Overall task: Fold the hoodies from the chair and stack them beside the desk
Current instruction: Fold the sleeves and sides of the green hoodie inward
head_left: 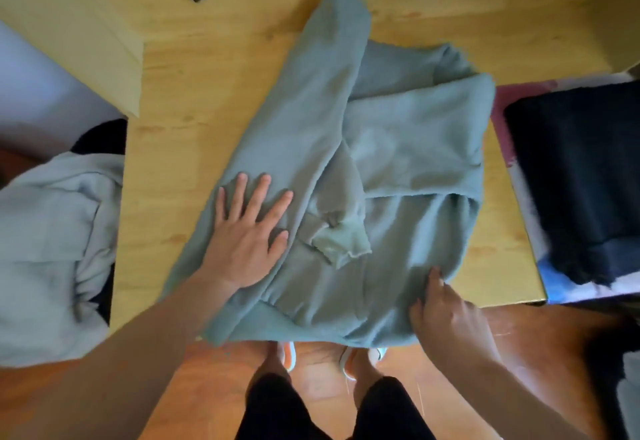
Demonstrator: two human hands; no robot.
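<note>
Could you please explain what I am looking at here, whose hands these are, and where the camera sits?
There is no machine: one camera worn on a person's head looks down at their own bare hands. A grey-green hoodie lies half folded on a wooden desk. The left hand presses flat on it with straight fingers. The right hand has its grip on the hoodie's near right edge. A pale garment lies left of the desk, and dark folded clothes lie to the right.

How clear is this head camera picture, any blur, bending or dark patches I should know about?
Head view: soft overall, fabric detail smeared on the green hoodie; wide-angle bending curves the desk edges; the right hand sits in shadow and looks darker than the left hand; the dark folded clothes at right lose detail.
</note>
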